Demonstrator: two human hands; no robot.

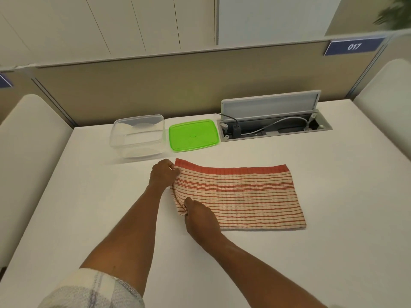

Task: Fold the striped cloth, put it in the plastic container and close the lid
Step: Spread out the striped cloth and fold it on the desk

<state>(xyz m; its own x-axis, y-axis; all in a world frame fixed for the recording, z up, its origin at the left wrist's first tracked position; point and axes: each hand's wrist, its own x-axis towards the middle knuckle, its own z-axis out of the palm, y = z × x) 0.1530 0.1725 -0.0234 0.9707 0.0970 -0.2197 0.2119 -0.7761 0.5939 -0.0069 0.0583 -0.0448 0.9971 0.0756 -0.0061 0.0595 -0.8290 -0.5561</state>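
Note:
A red-and-cream striped cloth lies folded into a long rectangle on the white table. My left hand pinches its far left corner. My right hand pinches the near left corner, where the fabric bunches up. Behind the cloth stands a clear plastic container, open and with nothing in it. Its green lid lies flat on the table just to the right of the container.
An open cable hatch with wires and a raised flap sits at the back right. A beige partition runs along the table's far edge. White cushioned dividers flank both sides.

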